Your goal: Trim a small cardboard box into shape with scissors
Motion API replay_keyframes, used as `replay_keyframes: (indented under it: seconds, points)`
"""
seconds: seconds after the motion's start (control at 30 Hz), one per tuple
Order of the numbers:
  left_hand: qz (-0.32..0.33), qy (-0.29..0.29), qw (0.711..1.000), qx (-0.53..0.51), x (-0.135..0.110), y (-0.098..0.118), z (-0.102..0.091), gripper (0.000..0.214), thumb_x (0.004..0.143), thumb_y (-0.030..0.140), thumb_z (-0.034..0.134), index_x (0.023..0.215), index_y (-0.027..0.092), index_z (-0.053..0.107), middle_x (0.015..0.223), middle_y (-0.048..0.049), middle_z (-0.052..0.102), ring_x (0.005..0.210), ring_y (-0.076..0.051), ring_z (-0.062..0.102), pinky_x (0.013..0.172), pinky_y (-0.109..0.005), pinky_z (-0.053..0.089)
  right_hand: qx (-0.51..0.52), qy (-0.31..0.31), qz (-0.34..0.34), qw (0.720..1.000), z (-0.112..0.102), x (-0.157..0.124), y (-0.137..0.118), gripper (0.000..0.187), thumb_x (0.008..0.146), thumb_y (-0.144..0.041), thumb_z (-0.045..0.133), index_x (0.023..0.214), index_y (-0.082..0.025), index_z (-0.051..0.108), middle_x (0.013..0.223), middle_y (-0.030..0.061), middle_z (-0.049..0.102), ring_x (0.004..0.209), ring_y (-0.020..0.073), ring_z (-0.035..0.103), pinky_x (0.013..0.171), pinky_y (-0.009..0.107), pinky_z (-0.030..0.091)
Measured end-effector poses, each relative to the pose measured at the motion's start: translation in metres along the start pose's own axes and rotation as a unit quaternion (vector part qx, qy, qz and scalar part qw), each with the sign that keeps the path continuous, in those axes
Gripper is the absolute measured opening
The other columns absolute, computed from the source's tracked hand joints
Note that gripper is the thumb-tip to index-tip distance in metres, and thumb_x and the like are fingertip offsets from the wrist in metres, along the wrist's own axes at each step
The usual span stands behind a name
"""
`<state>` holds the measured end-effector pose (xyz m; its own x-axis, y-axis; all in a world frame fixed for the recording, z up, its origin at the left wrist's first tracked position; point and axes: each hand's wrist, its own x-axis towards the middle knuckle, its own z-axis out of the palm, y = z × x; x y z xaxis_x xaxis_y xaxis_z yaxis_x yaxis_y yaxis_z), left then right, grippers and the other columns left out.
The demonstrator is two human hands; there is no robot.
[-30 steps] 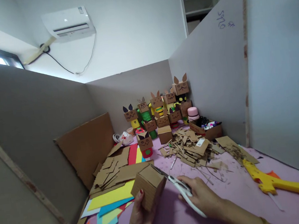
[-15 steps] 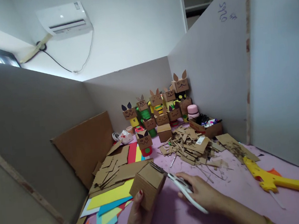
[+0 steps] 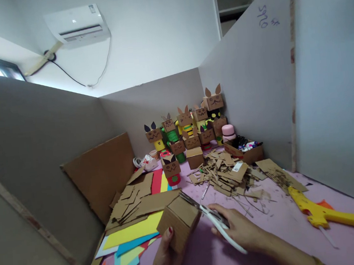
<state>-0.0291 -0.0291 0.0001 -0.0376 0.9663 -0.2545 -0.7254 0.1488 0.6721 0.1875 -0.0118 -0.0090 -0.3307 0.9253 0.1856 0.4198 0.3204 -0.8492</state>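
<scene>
A small cardboard box [image 3: 177, 221] is tilted in my left hand [image 3: 164, 256], with the thumb pressed on its near side and the other fingers mostly hidden beneath. My right hand [image 3: 237, 225] grips a pair of white-handled scissors [image 3: 220, 225]. Their dark blades lie along the box's upper far edge, pointing up and to the left. Whether the blades have cardboard between them I cannot tell. Beyond the box stands a cardboard animal figure [image 3: 171, 167] with dark ears and a red base.
Coloured paper [image 3: 130, 232] and cardboard sheets [image 3: 133, 198] lie at left. Cardboard scraps [image 3: 225, 171] are heaped ahead, near a box of markers [image 3: 248, 152]. A yellow glue gun [image 3: 331, 213] rests at right. Several cardboard figures [image 3: 186, 119] stand at the back beside a plain cardboard box [image 3: 195, 159].
The box in my left hand has shifted slightly to the right, closer to the scissors. My right hand and the scissors have stayed almost where they were.
</scene>
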Motion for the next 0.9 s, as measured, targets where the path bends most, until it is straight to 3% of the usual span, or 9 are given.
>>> replay_keyframes:
  seconds: [0.1, 0.27, 0.43, 0.57, 0.63, 0.83, 0.9]
  points:
    - [-0.017, -0.003, 1.000, 0.001, 0.003, -0.002, -0.007, 0.062, 0.072, 0.003, 0.065, 0.130, 0.002, 0.043, 0.074, -0.0120, 0.077, 0.071, -0.026, 0.072, 0.073, -0.033, 0.059, -0.015, 0.004, -0.014, 1.000, -0.002, -0.001, -0.003, 0.050, 0.069, -0.021, 0.062, 0.118, -0.021, 0.054, 0.085, 0.0005, 0.065, 0.073, 0.0176, 0.056, 0.069, 0.024, 0.041]
    - [-0.017, -0.024, 1.000, -0.009, 0.003, -0.004, -0.011, 0.070, 0.062, 0.006, 0.076, 0.127, 0.008, 0.049, 0.074, -0.0089, 0.077, 0.073, -0.027, 0.073, 0.074, -0.034, 0.058, -0.040, 0.011, -0.033, 0.999, -0.006, -0.002, -0.006, 0.050, 0.069, -0.022, 0.061, 0.119, -0.021, 0.055, 0.091, 0.0027, 0.066, 0.076, 0.0194, 0.057, 0.070, 0.025, 0.041]
    - [-0.059, -0.075, 0.994, -0.046, 0.002, -0.005, -0.008, 0.101, 0.050, 0.020, 0.086, 0.137, 0.008, 0.035, 0.104, -0.0197, 0.072, 0.097, -0.033, 0.067, 0.086, -0.039, 0.054, -0.049, 0.014, -0.031, 0.998, -0.010, -0.005, -0.011, 0.046, 0.068, -0.023, 0.062, 0.114, -0.021, 0.057, 0.085, 0.0012, 0.067, 0.070, 0.0184, 0.056, 0.064, 0.024, 0.039]
    - [-0.070, -0.063, 0.994, -0.049, 0.001, -0.005, -0.006, 0.104, 0.051, 0.016, 0.086, 0.139, 0.010, 0.031, 0.091, -0.0168, 0.076, 0.083, -0.030, 0.071, 0.078, -0.036, 0.056, -0.063, 0.028, -0.032, 0.997, -0.013, -0.005, -0.015, 0.041, 0.067, -0.022, 0.062, 0.108, -0.022, 0.060, 0.082, 0.0002, 0.067, 0.069, 0.0181, 0.056, 0.063, 0.023, 0.038]
    - [-0.069, -0.058, 0.994, -0.055, 0.000, -0.006, -0.006, 0.107, 0.050, 0.015, 0.086, 0.140, 0.010, 0.029, 0.095, -0.0181, 0.075, 0.087, -0.030, 0.071, 0.080, -0.036, 0.056, -0.059, 0.028, -0.031, 0.997, -0.013, -0.004, -0.015, 0.038, 0.067, -0.024, 0.063, 0.105, -0.022, 0.061, 0.078, -0.0004, 0.067, 0.066, 0.0172, 0.055, 0.061, 0.022, 0.036]
    - [-0.069, -0.081, 0.993, -0.049, 0.002, -0.007, -0.015, 0.073, 0.062, 0.014, 0.079, 0.128, 0.012, 0.048, 0.097, -0.0154, 0.075, 0.091, -0.028, 0.070, 0.085, -0.036, 0.054, -0.036, 0.038, -0.042, 0.998, -0.009, -0.005, -0.012, 0.033, 0.069, -0.024, 0.062, 0.102, -0.021, 0.062, 0.070, -0.0028, 0.062, 0.058, 0.0141, 0.048, 0.057, 0.022, 0.034]
    - [-0.066, -0.078, 0.994, -0.044, 0.003, -0.007, -0.016, 0.071, 0.064, 0.013, 0.077, 0.128, 0.012, 0.048, 0.094, -0.0149, 0.076, 0.090, -0.028, 0.070, 0.084, -0.037, 0.055, -0.032, 0.040, -0.043, 0.998, -0.007, -0.005, -0.011, 0.034, 0.069, -0.023, 0.062, 0.103, -0.021, 0.063, 0.068, -0.0033, 0.060, 0.056, 0.0138, 0.046, 0.055, 0.021, 0.034]
